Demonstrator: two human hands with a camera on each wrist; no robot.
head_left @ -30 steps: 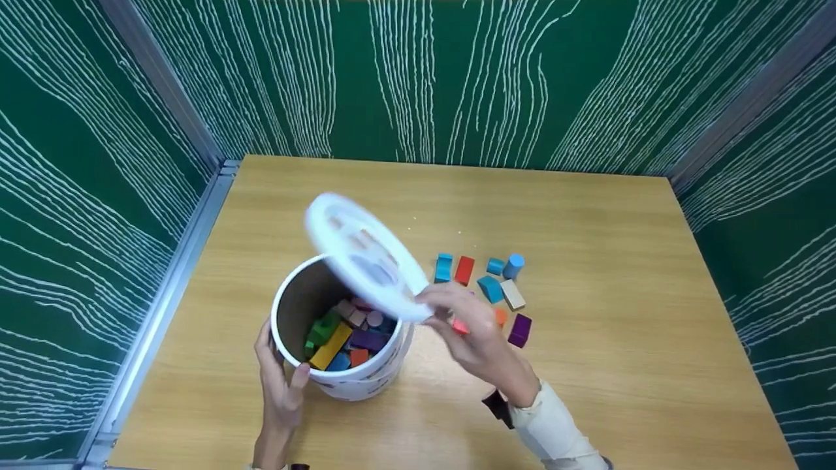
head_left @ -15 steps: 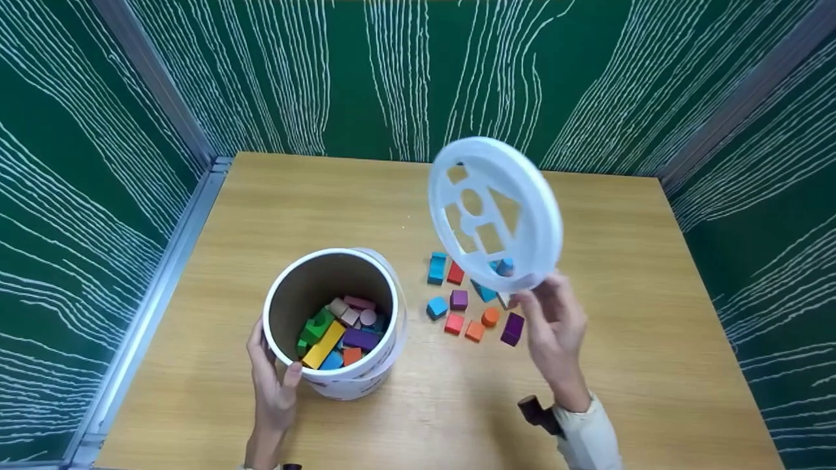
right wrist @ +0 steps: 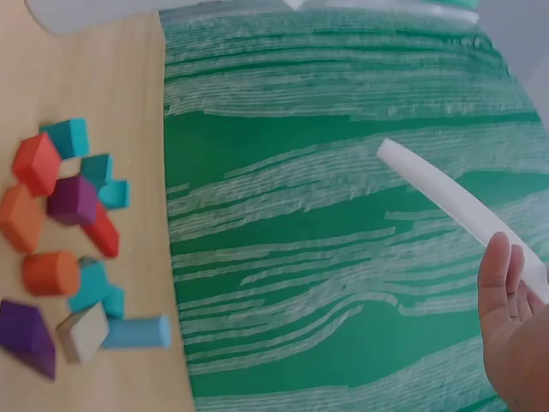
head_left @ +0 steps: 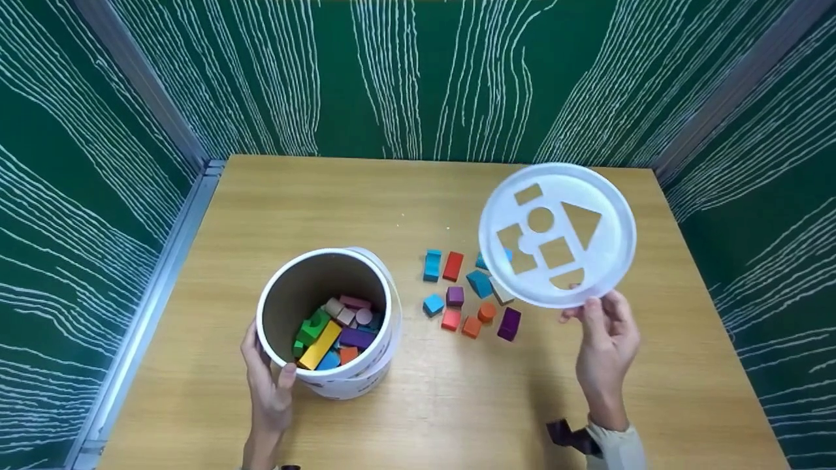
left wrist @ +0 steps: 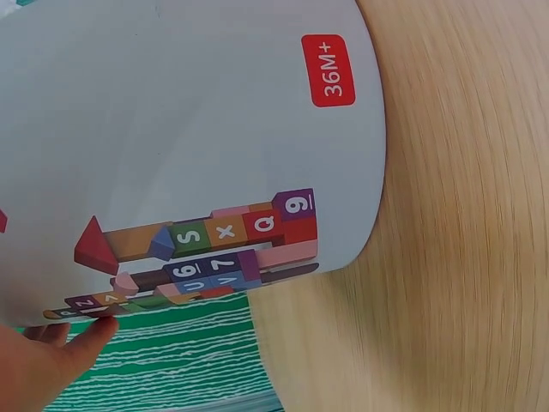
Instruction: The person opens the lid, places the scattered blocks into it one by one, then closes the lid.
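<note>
A white bucket [head_left: 353, 386] stands on the left of the table, its mouth uncovered and several coloured wooden blocks inside, among them a yellow block [head_left: 320, 346] and a green block [head_left: 315, 326]. My left hand [head_left: 268, 391] grips the bucket's left side, thumb on the rim; in the left wrist view the printed bucket wall [left wrist: 214, 129] fills most of the picture. Raised over the table on the right, a round white lid [head_left: 612, 235] with shaped cutouts faces me. My right hand [head_left: 607, 349] pinches its lower edge. The right wrist view catches the lid [right wrist: 446, 193] edge-on.
Several loose blocks lie right of the bucket, including a red block [head_left: 452, 266], a dark purple block [head_left: 509, 324] and an orange cylinder [head_left: 486, 312]. The lid partly hides some of them. Green walls with white lines [head_left: 366, 78] enclose the wooden table [head_left: 313, 202].
The lid has come off above the bucket and moved right, turning until its face shows fully. My right hand moved with it. The left hand keeps its place on the bucket.
</note>
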